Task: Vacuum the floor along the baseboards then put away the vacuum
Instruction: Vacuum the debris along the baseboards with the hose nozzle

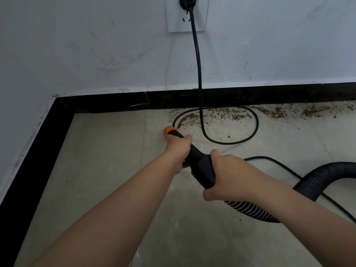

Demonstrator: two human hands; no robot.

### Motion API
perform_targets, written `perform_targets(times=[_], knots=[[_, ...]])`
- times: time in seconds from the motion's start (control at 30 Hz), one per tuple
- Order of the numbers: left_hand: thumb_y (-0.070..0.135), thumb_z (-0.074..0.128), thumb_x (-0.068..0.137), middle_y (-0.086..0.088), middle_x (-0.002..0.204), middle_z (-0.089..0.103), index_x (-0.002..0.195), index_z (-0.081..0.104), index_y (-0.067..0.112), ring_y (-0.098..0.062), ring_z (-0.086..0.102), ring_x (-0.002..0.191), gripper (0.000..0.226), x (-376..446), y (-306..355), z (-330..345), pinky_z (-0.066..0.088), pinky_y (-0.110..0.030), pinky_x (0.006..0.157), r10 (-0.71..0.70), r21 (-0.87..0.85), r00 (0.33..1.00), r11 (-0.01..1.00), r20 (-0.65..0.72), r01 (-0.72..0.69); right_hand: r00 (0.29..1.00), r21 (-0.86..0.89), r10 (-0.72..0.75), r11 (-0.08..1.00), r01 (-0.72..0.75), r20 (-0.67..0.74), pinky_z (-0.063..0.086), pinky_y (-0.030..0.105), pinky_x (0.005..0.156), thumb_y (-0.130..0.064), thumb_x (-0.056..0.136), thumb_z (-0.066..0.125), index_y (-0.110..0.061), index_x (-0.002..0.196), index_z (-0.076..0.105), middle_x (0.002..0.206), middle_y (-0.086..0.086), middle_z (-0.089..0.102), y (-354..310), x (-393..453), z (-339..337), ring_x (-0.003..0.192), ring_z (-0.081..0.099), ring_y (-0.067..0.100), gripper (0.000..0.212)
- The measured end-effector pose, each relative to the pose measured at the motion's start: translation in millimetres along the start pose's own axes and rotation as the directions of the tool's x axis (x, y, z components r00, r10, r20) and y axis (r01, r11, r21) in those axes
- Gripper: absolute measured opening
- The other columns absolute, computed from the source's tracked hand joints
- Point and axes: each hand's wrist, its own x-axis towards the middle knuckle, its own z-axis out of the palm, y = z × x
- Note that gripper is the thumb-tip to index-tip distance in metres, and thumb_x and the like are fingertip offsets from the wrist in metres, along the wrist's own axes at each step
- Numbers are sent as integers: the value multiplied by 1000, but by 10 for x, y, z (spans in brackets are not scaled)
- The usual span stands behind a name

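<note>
A black vacuum nozzle (201, 166) with an orange tip (169, 130) points down at the pale floor near the room corner. My left hand (178, 149) grips the nozzle just behind the orange tip. My right hand (227, 176) grips its wider rear end, where the ribbed black hose (319, 182) joins and curves off to the right. Brown crumbs (221, 114) lie scattered along the black baseboard (250, 95), just beyond the tip and to its right.
A black power cord (198, 60) hangs from a wall outlet (187, 14), loops on the floor through the crumbs and runs off right. The baseboard turns the corner (57, 101) at the left and follows the left wall.
</note>
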Motion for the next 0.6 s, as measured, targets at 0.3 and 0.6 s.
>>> perform_targets(times=[0.3,0.6], knots=[[30,41,98,-13,129,46,147,3,19,-29,52,112,63,159,31,-24,47,-37,76,60,97,998,993,14,-61,996,54,27,998,-22,-86,34,22,47,-36,70,72,-17,93,30,73,-8,40,-8,179,199,65,47,12,52],[31,39,99,-13,140,40,147,-15,24,-31,48,120,73,431,89,-33,45,-41,95,165,154,986,975,-22,-160,987,132,49,991,-29,-152,31,22,48,-32,73,70,-18,95,27,88,-3,42,84,578,430,76,48,17,51]])
